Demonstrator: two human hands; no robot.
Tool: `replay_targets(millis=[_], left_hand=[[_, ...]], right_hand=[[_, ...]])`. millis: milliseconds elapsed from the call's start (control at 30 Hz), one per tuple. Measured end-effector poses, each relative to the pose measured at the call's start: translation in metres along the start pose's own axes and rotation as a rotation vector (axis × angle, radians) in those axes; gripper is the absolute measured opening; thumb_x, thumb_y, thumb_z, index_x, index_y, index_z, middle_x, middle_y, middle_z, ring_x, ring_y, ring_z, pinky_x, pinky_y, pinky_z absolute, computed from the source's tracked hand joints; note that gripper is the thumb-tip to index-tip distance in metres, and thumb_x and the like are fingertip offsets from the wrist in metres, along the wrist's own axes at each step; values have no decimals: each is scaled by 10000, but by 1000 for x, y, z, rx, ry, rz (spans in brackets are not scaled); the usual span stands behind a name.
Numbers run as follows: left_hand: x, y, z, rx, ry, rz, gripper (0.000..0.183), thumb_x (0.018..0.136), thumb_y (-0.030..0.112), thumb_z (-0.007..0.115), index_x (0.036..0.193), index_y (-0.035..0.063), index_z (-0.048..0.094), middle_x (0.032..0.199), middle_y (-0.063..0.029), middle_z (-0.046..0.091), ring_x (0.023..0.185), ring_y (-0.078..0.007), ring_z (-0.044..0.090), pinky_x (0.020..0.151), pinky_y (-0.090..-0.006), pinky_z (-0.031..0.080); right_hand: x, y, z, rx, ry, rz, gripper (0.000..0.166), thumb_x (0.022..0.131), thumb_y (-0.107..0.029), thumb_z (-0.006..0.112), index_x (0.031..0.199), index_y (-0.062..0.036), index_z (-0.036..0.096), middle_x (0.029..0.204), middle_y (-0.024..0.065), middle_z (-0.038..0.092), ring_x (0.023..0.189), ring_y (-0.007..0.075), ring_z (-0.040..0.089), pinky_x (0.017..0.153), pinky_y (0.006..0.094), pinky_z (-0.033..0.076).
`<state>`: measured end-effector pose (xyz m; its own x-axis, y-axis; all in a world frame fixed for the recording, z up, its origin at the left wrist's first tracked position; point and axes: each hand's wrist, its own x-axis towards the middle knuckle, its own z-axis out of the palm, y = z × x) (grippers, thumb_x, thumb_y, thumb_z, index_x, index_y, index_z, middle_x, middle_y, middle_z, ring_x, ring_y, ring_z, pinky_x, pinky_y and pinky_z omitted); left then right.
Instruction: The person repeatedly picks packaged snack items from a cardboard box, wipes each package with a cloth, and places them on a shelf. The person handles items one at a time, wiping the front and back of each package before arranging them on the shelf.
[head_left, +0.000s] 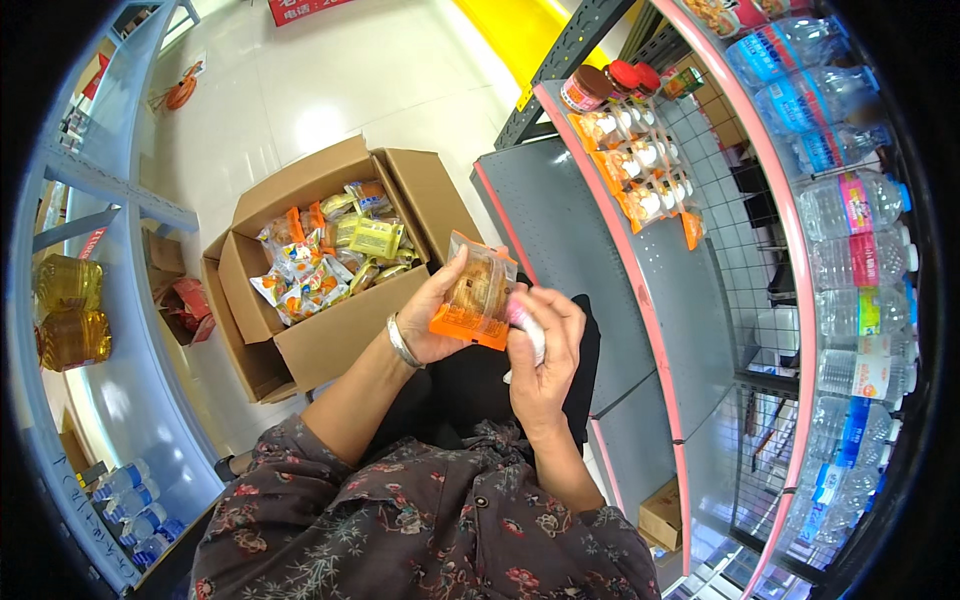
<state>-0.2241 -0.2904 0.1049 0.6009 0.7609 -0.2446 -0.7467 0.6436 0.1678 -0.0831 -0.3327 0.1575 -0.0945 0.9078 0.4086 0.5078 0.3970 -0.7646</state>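
My left hand (426, 319) grips a sealed snack packet (480, 289), clear in the middle with orange ends, and brown baked food shows through its film. Pinched in the fingers of my right hand (551, 360) is a crumpled white and pink cloth or tissue (531, 334), held against or very near the packet's right edge. Beyond my left wrist stands an open cardboard box (337, 322). Inside it lie several wrapped snacks: white packets (307, 277), yellow packets (375, 237) and orange-ended ones (285, 225).
On my right, a grey shelf (637, 300) with a pink edge carries orange snack packets (634, 169) and lidded jars (587, 88). Water bottles (855, 202) line the higher shelf. A blue-white rack (135, 300) at left holds yellow oil jugs (71, 337). An orange cord (180, 94) lies on the floor.
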Motion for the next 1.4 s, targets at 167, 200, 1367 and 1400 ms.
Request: replay_targets(millis=[167, 200, 1367, 1400], left_hand=[[3, -20, -3, -67, -322, 80, 636, 907, 615, 312, 1359, 175, 398, 1321, -86, 482, 1190, -215, 489, 1016, -399, 380], [0, -18, 2, 13, -197, 67, 631, 908, 614, 308, 1360, 182, 396, 1319, -83, 484, 1186, -211, 491, 1014, -393, 381], [1, 5, -7, -328, -211, -3, 705, 937, 563, 274, 1410, 40, 251, 1370, -308, 329, 1254, -434, 378, 1039, -533, 331], [1, 5, -6, -321, -214, -4, 708, 935, 565, 275, 1411, 41, 251, 1369, -307, 331, 1253, -434, 381, 1037, -530, 335]], right_hand=[[1, -3, 32, -374, -340, -205, 523, 892, -323, 467, 1335, -46, 434, 1407, 115, 386, 1340, 293, 294, 1098, 495, 140], [7, -1, 34, -384, -332, -210, 515, 900, -323, 454, 1333, -45, 435, 1400, 116, 394, 1335, 294, 300, 1097, 495, 139], [-21, 21, -30, 245, 92, 320, 286, 822, -49, 491, 1056, 33, 633, 730, 74, 608, 619, 121, 549, 597, 249, 438], [-21, 20, -25, 208, 47, 266, 301, 825, -96, 585, 1100, 16, 632, 664, 52, 600, 569, 104, 532, 557, 243, 430]])
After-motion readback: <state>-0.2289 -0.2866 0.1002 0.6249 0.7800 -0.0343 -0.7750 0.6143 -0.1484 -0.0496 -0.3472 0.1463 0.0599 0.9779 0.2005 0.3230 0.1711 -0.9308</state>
